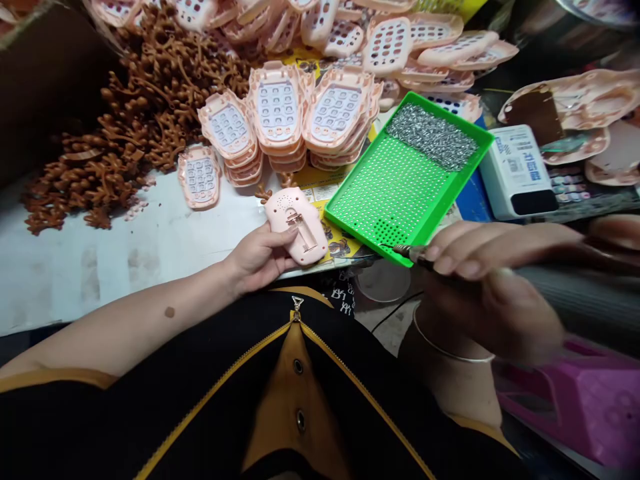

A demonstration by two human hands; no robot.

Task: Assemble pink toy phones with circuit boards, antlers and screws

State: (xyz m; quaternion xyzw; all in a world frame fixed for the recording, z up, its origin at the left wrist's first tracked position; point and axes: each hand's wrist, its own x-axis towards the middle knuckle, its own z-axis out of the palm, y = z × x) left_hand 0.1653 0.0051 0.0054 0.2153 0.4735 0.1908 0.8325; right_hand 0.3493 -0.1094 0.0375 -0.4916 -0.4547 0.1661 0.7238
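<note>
Nearest, the right hand (pixel 480 280) grips a screwdriver (pixel 407 251), tip at the green tray's (pixel 395 187) lower corner (screws (pixel 433 137) heaped at its upper end), while the left hand (pixel 260 257) clasps the pink shell (pixel 297 227) at frame centre in its fingers; best keep it flat and steady, driver upright.

Stretching the bare left forearm (pixel 150 320) in from the lower left towards the middle, wrist almost straight. Curling the left hand (pixel 260 257) half closed, palm turned inward, thumb lying along the top and fingers tucked underneath in a grip. Holding the right hand (pixel 490 280) nearer the camera and blurred, fingers pointing left, index and middle fingers laid long over the top, closed in a pinch, thumb hidden beneath. Bending the right wrist (pixel 450 340) steeply below it, both hands at about the same height, well apart
</note>
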